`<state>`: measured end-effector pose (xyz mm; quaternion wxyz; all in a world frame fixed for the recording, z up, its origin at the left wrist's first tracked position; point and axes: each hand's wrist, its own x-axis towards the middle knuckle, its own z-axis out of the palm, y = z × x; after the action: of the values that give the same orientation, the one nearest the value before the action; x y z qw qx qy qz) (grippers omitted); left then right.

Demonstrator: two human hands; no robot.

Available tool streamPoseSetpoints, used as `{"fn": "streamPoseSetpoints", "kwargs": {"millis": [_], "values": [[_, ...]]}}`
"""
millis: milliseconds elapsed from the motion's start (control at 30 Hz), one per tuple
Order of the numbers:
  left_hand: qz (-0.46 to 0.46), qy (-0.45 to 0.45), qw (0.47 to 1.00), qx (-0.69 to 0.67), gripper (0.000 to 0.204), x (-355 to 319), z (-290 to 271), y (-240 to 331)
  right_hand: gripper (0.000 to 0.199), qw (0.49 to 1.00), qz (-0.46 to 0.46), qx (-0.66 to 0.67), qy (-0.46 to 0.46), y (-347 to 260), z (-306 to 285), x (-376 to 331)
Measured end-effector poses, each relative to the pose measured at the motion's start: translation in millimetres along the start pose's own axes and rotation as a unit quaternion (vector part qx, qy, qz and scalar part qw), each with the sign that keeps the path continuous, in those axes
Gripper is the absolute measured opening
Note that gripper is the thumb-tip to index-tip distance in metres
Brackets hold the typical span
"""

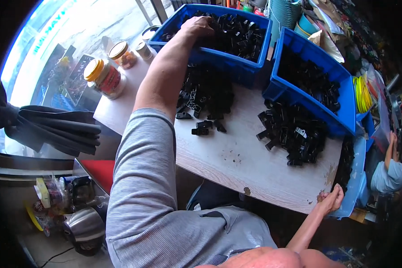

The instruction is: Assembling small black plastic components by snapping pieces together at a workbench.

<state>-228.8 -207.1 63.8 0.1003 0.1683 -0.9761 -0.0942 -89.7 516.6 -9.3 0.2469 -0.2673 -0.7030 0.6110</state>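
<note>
My left hand (197, 26) reaches into the far blue bin (228, 57), which is heaped with small black plastic parts (239, 33). Its fingers dip among the parts, so their tips and anything between them are hidden. Beside the table's right edge, my right hand (331, 199) is closed, its fingers curled by a light-blue bin (358, 165) that holds more black parts. What it holds, if anything, is too small to make out. Two piles of black parts lie on the table, one (210, 91) before the far bin and one (295, 134) before the right blue bin (315, 109).
Jars with yellow (103, 78) and pale lids (122, 54) stand at the table's far left, by the window. A dark cloth (60, 127) hangs left, above a metal kettle (85, 228). Yellow cord (362, 94) lies far right, near a light-grey sleeve (388, 177) and arm.
</note>
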Motion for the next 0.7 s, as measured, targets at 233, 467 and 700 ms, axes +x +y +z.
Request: {"fn": "streamPoseSetpoints", "kwargs": {"millis": [233, 467, 700], "values": [[0.039, 0.01, 0.998, -0.039, 0.063, -8, -2, 8, 0.017, 1.0, 0.002, -0.002, 0.008, -3, -1, -1], [0.058, 0.074, 0.986, -0.138, 0.046, -30, -24, 15, 0.016, 1.0, 0.003, 0.001, 0.006, -3, 4, -5], [0.067, 0.197, 0.939, -0.275, 0.026, -77, -58, 42, 0.019, 1.0, -0.004, 0.004, -0.008, 8, -3, 8]]}}
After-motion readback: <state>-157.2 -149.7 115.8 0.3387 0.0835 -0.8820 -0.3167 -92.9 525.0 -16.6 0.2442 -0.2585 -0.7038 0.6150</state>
